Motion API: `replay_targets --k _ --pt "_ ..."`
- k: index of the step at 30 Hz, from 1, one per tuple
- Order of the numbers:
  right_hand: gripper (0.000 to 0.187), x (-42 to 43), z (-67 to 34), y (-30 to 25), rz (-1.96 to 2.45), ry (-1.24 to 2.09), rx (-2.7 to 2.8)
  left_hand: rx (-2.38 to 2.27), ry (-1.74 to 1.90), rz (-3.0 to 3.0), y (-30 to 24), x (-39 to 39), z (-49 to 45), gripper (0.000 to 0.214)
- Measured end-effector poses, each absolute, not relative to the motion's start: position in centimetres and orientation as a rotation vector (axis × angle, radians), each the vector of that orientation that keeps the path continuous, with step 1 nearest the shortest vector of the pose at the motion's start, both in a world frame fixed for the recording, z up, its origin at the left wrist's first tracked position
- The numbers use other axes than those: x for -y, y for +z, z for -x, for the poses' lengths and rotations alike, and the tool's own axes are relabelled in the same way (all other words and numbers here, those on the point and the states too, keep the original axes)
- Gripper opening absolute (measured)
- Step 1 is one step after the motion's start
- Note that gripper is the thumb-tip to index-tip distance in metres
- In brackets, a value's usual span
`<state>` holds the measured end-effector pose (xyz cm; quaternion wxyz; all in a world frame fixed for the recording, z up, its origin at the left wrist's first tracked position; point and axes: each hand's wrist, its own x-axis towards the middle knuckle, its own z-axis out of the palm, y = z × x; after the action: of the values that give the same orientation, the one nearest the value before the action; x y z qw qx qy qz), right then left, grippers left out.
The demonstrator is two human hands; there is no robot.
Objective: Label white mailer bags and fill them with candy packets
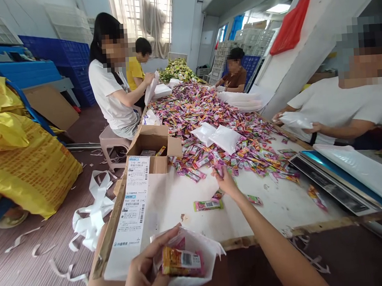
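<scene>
My left hand [150, 266] grips a white mailing bag [212, 256] at the table's near edge, its mouth spread wide. Orange and pink snack packets [182, 262] show in that mouth. Over the front of the packet heap, my right hand [224, 179] has its fingers closed on a small purple-pink snack packet [217, 169]. A pink and green packet [208, 205] lies by itself between my hands, and another packet [254, 199] is beside my right wrist. The large heap of snack packets [202, 108] spreads back along the table.
Strips of shipping labels [130, 215] hang over the table's left edge, beside an open cardboard box [148, 139]. Two filled white bags [226, 138] rest on the heap. At right is a scale [329, 184] with mailing bags [363, 167]. Several people sit around the table.
</scene>
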<state>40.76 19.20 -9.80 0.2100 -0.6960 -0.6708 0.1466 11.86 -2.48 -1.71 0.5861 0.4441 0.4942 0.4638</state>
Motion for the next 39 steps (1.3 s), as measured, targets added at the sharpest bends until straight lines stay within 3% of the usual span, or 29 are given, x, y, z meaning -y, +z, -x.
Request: replay_targets --k 3,7,11,14,18,22,27,32,34,39 --pt "0.036 -17.8 -43.3 -9.0 1.831 0.493 1.967 -1.17 1.096 -1.037 -1.8 2.3 -11.9 0.04" --pt "0.018 -16.4 -45.0 -8.5 1.712 0.645 2.239 -1.155 1.14 -1.013 -1.9 2.1 -12.1 0.036" --pt "0.01 -17.9 -42.0 -8.6 1.721 0.559 2.174 -1.188 1.158 -1.031 -1.6 1.9 -12.8 0.03" --pt "0.023 -20.3 -37.2 -9.2 1.708 0.563 2.094 -1.241 1.122 -1.085 -1.2 1.8 -13.1 0.035" --pt "0.008 -22.5 -32.6 -9.9 1.708 0.654 2.013 -1.25 1.121 -1.103 -0.9 1.9 -12.8 0.042" --pt "0.016 -22.1 -33.2 -8.5 1.657 0.798 1.915 -1.244 1.08 -1.071 -1.5 2.0 -12.1 0.058" --pt "0.029 -15.4 -34.6 -3.7 1.414 0.916 1.753 -1.269 1.028 -1.076 -1.6 1.5 -11.9 0.073" --pt "0.018 -5.6 -29.7 0.1 0.984 1.29 1.605 -1.219 1.028 -1.114 -0.8 1.2 -12.4 0.073" --pt "0.011 -3.1 -27.7 0.3 0.98 1.324 1.741 -1.218 1.049 -1.124 -1.0 1.4 -12.4 0.072" --pt "0.03 -1.5 -27.5 0.7 1.067 1.263 2.297 -1.23 1.062 -1.181 -2.3 2.4 -11.7 0.075"
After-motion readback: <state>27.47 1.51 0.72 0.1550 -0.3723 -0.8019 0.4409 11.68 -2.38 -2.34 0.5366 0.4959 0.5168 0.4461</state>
